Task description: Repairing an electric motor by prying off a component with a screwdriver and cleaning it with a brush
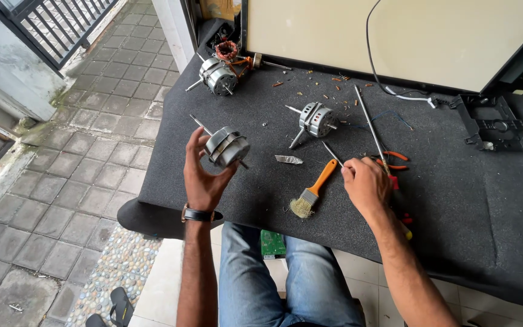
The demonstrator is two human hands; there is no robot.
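Dark felt table [467, 200] beneath my hands, paved floor [86, 157] off my left. My left hand [204, 175] grips a grey fan motor [227, 147]; my right hand [365, 184] pinches a thin screwdriver [332, 153] beside an orange-handled brush [312, 191].

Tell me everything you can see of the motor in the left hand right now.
The motor is a small round unit with a grey, metallic-looking housing and a darker band around its middle. A thin shaft sticks out of both ends, one up-left, a shorter one down-right, so it sits tilted. The left hand holds it raised above the dark felt-like table cover, fingers curled behind it and the thumb under its lower edge. Nothing else touches it. Its far side is hidden.
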